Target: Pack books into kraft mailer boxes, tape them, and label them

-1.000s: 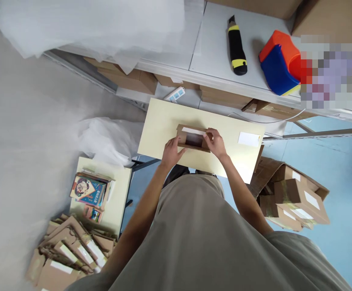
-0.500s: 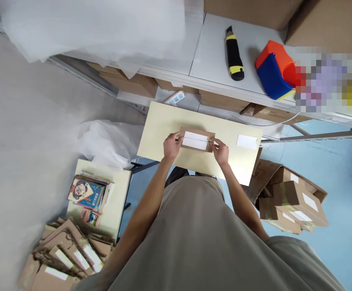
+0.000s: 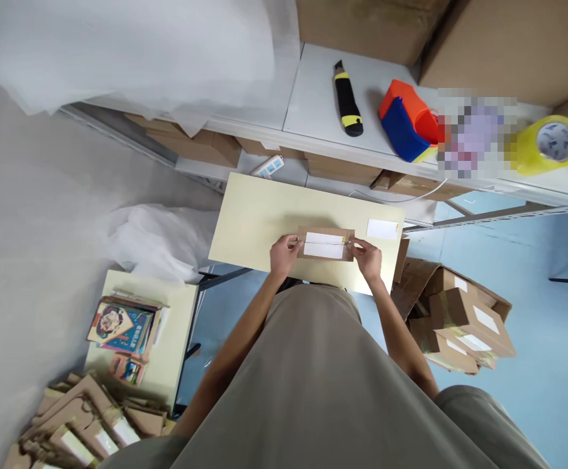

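A small brown cardboard box [image 3: 302,254] with a white label [image 3: 324,250] on its upper face is between my hands, over the front half of the cream table. A thin dark line crosses the label from end to end; whether it is a string or a seam, I cannot tell. My left hand [image 3: 284,256] pinches the box's left end, thumb and fingers closed. At the right end, the thumb and fingertips of my right hand [image 3: 368,259] are closed on it too. Another white label [image 3: 382,228] lies flat on the table to the right.
The cream table [image 3: 255,218] stands against a shelf holding a utility knife [image 3: 346,101], an orange-and-blue tape dispenser [image 3: 406,124] and a yellow tape roll [image 3: 525,146]. Books [image 3: 118,326] lie on a side table at left. Boxes [image 3: 474,312] fill a carton at right.
The box and both my hands have shifted right and closer to my body over the table. My hold at both ends looks the same. The camera view has moved a little too.
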A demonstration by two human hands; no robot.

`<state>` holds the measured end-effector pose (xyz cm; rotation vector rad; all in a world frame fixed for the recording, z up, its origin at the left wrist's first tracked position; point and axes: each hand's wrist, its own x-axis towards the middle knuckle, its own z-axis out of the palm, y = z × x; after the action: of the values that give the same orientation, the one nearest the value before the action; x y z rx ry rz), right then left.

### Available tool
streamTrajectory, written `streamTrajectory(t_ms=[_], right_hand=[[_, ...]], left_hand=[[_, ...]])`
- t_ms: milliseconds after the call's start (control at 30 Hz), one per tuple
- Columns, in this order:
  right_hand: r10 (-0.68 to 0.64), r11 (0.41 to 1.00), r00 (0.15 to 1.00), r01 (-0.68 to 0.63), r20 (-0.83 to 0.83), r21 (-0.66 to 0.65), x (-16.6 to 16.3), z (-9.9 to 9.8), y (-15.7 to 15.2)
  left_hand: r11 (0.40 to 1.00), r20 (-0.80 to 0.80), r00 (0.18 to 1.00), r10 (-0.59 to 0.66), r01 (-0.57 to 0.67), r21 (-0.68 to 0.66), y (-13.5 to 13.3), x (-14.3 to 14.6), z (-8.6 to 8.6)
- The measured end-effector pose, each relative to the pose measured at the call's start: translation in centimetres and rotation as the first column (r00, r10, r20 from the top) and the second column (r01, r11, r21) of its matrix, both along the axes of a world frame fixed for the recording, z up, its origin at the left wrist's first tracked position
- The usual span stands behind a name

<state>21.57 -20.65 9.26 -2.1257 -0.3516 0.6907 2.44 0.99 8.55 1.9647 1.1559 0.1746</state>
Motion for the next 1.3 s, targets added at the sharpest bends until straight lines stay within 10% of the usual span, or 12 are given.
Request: streamTrajectory(t_ms=[400, 700, 900, 1300], right_hand=[[0.118, 0.993, 0.981, -0.118, 0.153, -0.012, 1.6, 1.5, 0.7], [0.096, 0.982, 0.685, -0.185, 0.722, 0.046, 11.6, 15.5, 6.8], [0.068, 0.994, 0.586, -0.113, 0.807, -0.002, 17.1, 17.7, 11.8], [0.113, 0.989, 0.619, 0.007, 0.777, -0.149, 19.3, 16.4, 14.5]], left_hand=[[0.983, 0.043, 0.993, -0.11, 0.103, 0.149, 0.6, 1.6, 1.4], [0.891, 0.44, 0.813, -0.382, 0.197, 0.41, 3.2, 13.6, 13.9], [0.831, 0.529, 0.703, -0.476, 0.162, 0.533, 3.2, 17.9, 21.1], [0.85, 0.529, 0.715, -0.457, 0.178, 0.495, 1.4, 15.0, 20.9]])
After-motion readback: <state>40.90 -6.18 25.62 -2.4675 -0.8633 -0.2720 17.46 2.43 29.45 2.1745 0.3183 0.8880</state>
